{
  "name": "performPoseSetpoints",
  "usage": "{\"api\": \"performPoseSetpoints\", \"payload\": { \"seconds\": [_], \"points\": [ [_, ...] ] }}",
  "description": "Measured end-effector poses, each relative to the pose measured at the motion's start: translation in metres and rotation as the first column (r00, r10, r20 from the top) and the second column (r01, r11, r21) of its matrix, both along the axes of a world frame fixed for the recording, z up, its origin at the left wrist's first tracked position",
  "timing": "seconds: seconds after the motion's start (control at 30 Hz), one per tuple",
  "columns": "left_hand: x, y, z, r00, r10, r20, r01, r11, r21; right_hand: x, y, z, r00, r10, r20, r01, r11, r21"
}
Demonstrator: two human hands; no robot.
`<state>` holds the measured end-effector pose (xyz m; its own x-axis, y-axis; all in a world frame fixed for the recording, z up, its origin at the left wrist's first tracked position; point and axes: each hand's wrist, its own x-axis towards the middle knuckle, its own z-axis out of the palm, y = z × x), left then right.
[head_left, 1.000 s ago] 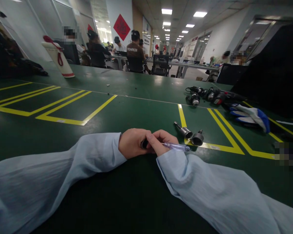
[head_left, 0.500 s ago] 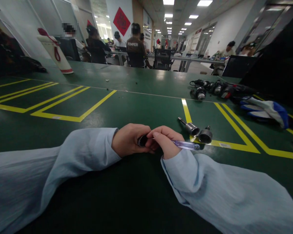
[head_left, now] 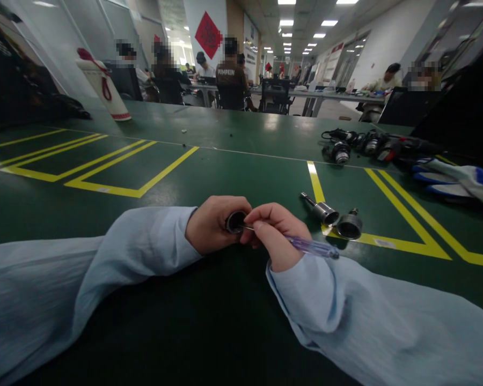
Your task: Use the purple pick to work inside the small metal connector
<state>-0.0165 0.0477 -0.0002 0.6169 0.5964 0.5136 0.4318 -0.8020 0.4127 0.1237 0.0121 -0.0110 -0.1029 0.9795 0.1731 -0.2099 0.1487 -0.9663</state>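
Observation:
My left hand [head_left: 215, 225] is closed round a hole saw [head_left: 235, 221], its round open mouth turned toward me; the rest of it is hidden in the palm. My right hand [head_left: 279, 233] pinches the thin metal shaft of a screwdriver [head_left: 314, 247]. The clear purple handle sticks out past the wrist to the right. The shaft's tip reaches the mouth of the hole saw; fingers partly cover the spot. To the right of my hands, one metal hole saw [head_left: 326, 213] lies with its shank pointing away to the left, beside another cup-shaped hole saw [head_left: 349, 226].
Yellow tape [head_left: 406, 247] marks boxes on the green table [head_left: 165, 236]. Farther right lie several dark tools with cables [head_left: 341, 153] and blue-white gloves [head_left: 454, 179]. A white container with a red cord [head_left: 104, 88] stands at the far left. Several people sit at desks beyond.
The hole saw's mouth has turned more toward me and shows wider. The screwdriver's handle end has dipped slightly. The whole view has shifted a little, so the table things appear farther right.

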Motion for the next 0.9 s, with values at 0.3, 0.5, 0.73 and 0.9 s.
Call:
{"api": "performPoseSetpoints", "payload": {
  "seconds": [0.3,0.5,0.73,0.9],
  "points": [
    [-0.001,-0.001,-0.001,0.999,0.016,0.041,-0.015,1.000,-0.010,0.002,0.006,-0.004,0.994,0.099,-0.040,-0.101,0.992,-0.074],
    [-0.001,-0.001,0.000,0.998,0.011,0.068,-0.010,1.000,-0.008,0.001,0.013,-0.009,0.970,0.164,-0.181,-0.183,0.978,-0.094],
    [-0.001,-0.003,0.001,0.998,0.007,0.063,-0.008,1.000,0.009,0.000,0.013,-0.007,0.964,0.151,-0.218,-0.178,0.977,-0.113],
    [-0.001,-0.004,-0.002,0.995,0.094,0.029,-0.095,0.995,0.027,0.001,0.008,-0.005,0.992,0.100,-0.081,-0.108,0.990,-0.091]
  ]
}}
